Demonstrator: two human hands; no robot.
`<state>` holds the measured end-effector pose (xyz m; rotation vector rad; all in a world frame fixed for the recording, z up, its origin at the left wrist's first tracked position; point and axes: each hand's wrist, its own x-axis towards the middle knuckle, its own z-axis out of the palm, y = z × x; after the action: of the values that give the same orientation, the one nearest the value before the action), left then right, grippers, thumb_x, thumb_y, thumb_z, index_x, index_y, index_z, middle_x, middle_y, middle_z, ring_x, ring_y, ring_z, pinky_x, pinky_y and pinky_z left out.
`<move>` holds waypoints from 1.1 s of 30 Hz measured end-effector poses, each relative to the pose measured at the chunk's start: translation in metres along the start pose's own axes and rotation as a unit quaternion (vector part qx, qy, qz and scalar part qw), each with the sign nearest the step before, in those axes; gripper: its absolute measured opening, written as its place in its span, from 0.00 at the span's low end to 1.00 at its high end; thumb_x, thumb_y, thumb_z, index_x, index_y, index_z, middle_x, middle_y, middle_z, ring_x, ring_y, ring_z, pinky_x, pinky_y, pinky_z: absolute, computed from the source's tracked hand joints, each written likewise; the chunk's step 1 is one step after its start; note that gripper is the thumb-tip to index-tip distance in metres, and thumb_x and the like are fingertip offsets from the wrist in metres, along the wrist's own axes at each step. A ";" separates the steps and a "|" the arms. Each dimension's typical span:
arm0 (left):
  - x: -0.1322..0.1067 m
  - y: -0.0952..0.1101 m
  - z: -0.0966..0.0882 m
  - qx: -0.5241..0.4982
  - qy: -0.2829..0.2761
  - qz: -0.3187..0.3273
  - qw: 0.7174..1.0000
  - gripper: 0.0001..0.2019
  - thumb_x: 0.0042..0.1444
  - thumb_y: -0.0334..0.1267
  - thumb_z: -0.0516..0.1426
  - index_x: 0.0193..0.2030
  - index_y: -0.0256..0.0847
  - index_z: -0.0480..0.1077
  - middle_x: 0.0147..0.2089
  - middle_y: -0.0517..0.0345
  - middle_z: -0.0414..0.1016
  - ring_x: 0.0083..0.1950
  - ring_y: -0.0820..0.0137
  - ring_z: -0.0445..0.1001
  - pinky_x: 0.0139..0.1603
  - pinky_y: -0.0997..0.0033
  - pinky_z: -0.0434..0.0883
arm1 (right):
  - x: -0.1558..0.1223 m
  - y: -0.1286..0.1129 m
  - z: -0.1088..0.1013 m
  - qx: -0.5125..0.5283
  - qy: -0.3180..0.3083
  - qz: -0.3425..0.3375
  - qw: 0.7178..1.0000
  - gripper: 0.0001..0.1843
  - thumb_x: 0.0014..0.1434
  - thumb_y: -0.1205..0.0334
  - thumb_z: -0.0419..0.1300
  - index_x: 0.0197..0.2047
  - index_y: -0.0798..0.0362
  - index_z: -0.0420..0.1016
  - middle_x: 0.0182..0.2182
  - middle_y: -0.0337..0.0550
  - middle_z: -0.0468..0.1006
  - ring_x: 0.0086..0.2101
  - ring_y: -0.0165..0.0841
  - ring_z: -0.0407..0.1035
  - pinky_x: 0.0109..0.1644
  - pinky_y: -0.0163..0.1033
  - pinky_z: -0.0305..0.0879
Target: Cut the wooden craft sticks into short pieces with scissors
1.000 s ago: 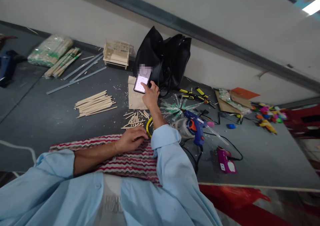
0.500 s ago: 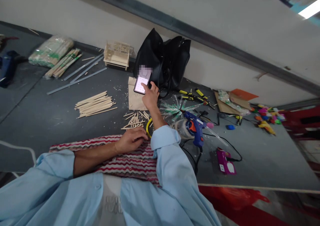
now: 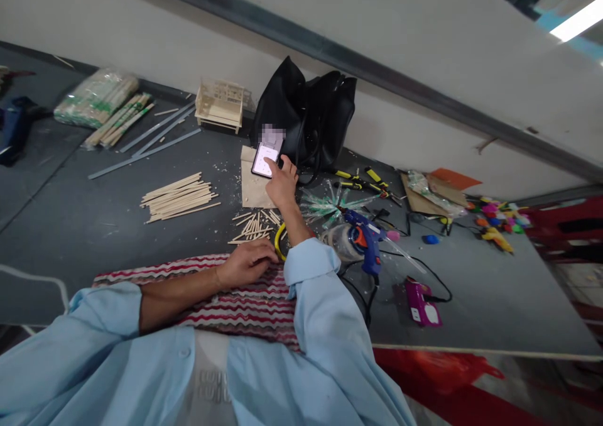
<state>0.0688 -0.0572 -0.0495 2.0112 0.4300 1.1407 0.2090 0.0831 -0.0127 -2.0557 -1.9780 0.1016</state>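
Note:
My right hand point(image 3: 282, 183) reaches forward to a lit phone point(image 3: 264, 158) propped against a black bag point(image 3: 308, 119); its fingers are curled against the phone's lower right edge. My left hand point(image 3: 247, 262) rests palm down with loosely curled fingers on a red-and-white striped cloth point(image 3: 245, 303) at the table's near edge, holding nothing I can see. A small scatter of short wooden sticks point(image 3: 254, 225) lies between the two hands, and a brown paper piece point(image 3: 252, 190) lies under the phone.
A pile of wooden sticks point(image 3: 178, 196) lies at left, bundled sticks point(image 3: 97, 96) and a small stick-built model point(image 3: 221, 102) further back. A blue glue gun point(image 3: 365, 244), yellow-handled pliers point(image 3: 365, 180), a purple packet point(image 3: 419, 303) and coloured bits point(image 3: 499, 218) lie at right.
My right hand's fingertip has slid from the phone's screen toward its lower right edge. The left hand has not moved; the view shifted slightly.

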 end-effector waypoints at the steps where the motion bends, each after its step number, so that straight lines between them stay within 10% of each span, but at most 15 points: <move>1: 0.000 0.000 0.000 0.004 -0.001 0.003 1.000 0.13 0.55 0.22 0.49 0.38 0.39 0.72 0.36 0.54 0.77 0.40 0.72 0.75 0.42 0.73 0.73 | -0.001 -0.001 -0.001 0.003 0.002 -0.003 1.000 0.37 0.54 0.79 0.51 0.64 0.43 0.67 0.66 0.50 0.56 0.61 0.49 0.53 0.60 0.57 0.59; 22: 0.002 0.004 -0.012 0.091 -0.025 0.090 0.991 0.11 0.57 0.25 0.51 0.40 0.40 0.72 0.39 0.52 0.77 0.40 0.72 0.76 0.40 0.74 0.74 | -0.102 -0.008 -0.042 0.011 -0.003 -0.025 1.000 0.29 0.58 0.71 0.52 0.63 0.56 0.68 0.57 0.58 0.70 0.57 0.45 0.64 0.63 0.51 0.60; 27: 0.019 -0.006 -0.058 0.240 -0.001 0.058 0.969 0.11 0.58 0.29 0.51 0.41 0.40 0.75 0.42 0.50 0.78 0.44 0.68 0.77 0.45 0.69 0.74 | -0.111 0.011 -0.027 0.054 0.083 -0.023 0.995 0.26 0.60 0.70 0.49 0.60 0.58 0.71 0.54 0.56 0.73 0.56 0.41 0.65 0.64 0.48 0.60; 33: 0.030 -0.013 -0.141 0.447 0.019 -0.256 0.857 0.22 0.57 0.33 0.51 0.59 0.34 0.68 0.57 0.40 0.71 0.58 0.53 0.71 0.59 0.54 0.67 | -0.107 0.026 -0.017 0.106 0.150 -0.039 0.982 0.23 0.61 0.69 0.48 0.56 0.54 0.73 0.52 0.52 0.76 0.54 0.39 0.66 0.64 0.48 0.61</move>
<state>-0.0319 0.0343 0.0007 2.3720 1.6499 0.6690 0.2324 -0.0260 -0.0191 -1.7443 -1.7775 -0.0133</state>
